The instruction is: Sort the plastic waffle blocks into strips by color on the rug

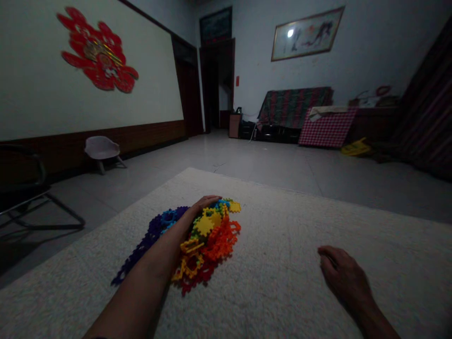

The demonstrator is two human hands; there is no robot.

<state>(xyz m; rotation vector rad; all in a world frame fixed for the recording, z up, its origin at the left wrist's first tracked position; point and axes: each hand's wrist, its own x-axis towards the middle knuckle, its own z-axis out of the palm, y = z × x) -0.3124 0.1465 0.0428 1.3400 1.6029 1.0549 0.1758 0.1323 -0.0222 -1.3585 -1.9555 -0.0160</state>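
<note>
A heap of toothed, gear-shaped plastic toy pieces (215, 238) lies on the pale rug, joined in runs of red, orange, yellow, green, blue and purple. Across its far side rests my left hand (205, 202), fingers stretched out and touching the blue and yellow pieces; their undersides are hidden. My left forearm covers part of the heap, with purple pieces (153, 230) to its left and yellow and orange ones to its right. Well to the right of the heap, my right hand (344, 270) is just above or on the rug, fingers curled in, with nothing visible in it.
The cream rug (282, 235) covers the near floor, with grey tiles (247, 160) beyond. A small pale chair (101, 148) and a dark metal-framed chair (42, 207) stand at left. Cloth-covered furniture (296, 106) and a yellow object (356, 147) are at the far wall.
</note>
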